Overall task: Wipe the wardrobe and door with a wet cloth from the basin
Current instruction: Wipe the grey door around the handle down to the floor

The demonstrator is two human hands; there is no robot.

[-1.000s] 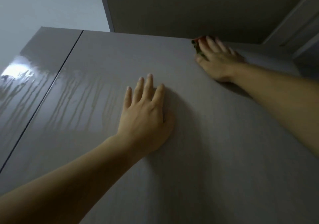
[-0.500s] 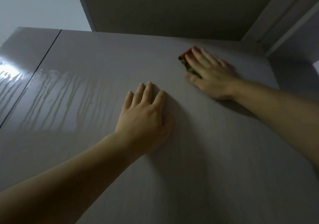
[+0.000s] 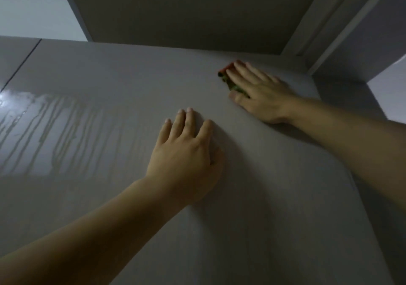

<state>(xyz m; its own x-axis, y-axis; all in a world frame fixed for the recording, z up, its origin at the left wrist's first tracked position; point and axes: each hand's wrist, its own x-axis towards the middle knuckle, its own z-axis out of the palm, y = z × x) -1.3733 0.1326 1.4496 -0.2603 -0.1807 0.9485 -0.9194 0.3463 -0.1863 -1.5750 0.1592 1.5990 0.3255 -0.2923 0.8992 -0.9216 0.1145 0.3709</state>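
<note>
Lower than a second ago, the right hand (image 3: 263, 97) has slid the cloth (image 3: 225, 76) down from the top edge of the wardrobe door (image 3: 252, 197); its fingers lie straight and flat, pressing the cloth to the panel, with red and green fabric showing beside the index finger and thumb; the left hand (image 3: 186, 153) stays spread flat on the same panel, fingers straight, gripping nothing, below and left of the right fingertips; well left of the left fingers, water streaks (image 3: 55, 131) run down the glossy surface; further left a dark seam (image 3: 20, 65) splits the panels; above the right fingertips hangs a dark overhang (image 3: 186, 10); a pale moulding (image 3: 325, 25) runs to their right.
</note>
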